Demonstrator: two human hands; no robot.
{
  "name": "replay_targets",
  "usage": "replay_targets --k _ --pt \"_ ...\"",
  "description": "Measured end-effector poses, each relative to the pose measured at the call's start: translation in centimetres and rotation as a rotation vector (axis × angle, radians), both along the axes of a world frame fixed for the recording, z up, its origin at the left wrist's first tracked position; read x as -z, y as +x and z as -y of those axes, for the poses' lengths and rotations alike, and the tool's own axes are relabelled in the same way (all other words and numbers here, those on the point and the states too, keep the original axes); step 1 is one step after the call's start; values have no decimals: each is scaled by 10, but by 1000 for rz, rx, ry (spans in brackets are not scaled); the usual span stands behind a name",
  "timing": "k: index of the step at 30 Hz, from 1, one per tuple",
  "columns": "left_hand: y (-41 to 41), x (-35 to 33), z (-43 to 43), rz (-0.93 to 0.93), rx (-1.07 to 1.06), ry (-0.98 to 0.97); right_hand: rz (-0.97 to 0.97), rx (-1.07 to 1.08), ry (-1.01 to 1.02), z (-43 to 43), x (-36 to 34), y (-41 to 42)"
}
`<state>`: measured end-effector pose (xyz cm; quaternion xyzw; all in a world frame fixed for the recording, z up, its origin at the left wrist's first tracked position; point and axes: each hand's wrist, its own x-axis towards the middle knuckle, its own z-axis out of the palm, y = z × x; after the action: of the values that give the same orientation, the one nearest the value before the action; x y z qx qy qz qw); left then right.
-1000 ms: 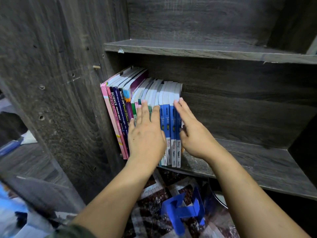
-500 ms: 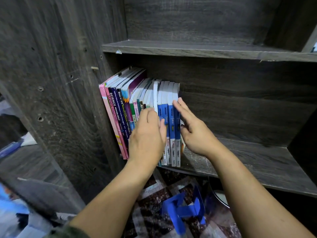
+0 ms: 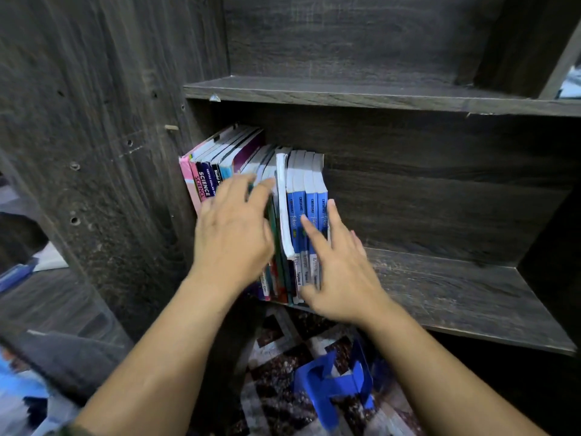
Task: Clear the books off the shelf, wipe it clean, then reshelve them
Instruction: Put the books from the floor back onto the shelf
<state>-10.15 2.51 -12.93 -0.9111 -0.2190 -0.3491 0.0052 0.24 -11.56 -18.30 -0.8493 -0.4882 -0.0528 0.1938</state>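
Observation:
A row of upright books (image 3: 204, 180) stands at the left end of the dark wooden shelf (image 3: 456, 294), leaning against the side panel. Several blue-spined books (image 3: 309, 196) close the row on the right. One book with a white page edge (image 3: 282, 202) sticks out of the row beside them. My left hand (image 3: 232, 228) lies with spread, straight fingers on the spines in the middle of the row. Just right of the protruding book, my right hand (image 3: 333, 265) rests with straight fingers on the blue spines, thumb low near the shelf edge.
The shelf runs bare to the right of the books. An upper shelf board (image 3: 377, 96) hangs close above the books. The tall side panel (image 3: 94, 152) stands on the left. Below the shelf, a blue plastic object (image 3: 333, 379) lies on a patterned floor.
One book with a white edge now protrudes from the row between my hands. My left hand has spread and shifted left; my right hand has slid lower on the blue spines.

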Motion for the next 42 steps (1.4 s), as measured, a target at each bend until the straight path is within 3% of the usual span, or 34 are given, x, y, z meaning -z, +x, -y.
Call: replay_targets --k 2,5,9,12,18,25,31,42 --pt "-1 4 -14 -96 -28 -31 119 45 80 -4 5 -12" --pt "1 13 -26 -190 -30 -88 42 94 258 -15 2 -29" --pt "3 17 -28 -148 -3 -119 -96 152 151 -28 -7 -35" --pt "2 19 -29 -130 18 -132 -43 155 143 -32 -11 -38" --pt "0 21 -31 -116 50 -124 145 146 439 -14 -47 -59" --pt "1 21 -27 -103 53 -138 166 252 212 41 -117 -64" --pt "6 24 -17 -120 -5 -146 70 460 55 69 -127 -50" --pt "21 31 -5 -44 -77 -159 23 486 217 22 -60 -3"
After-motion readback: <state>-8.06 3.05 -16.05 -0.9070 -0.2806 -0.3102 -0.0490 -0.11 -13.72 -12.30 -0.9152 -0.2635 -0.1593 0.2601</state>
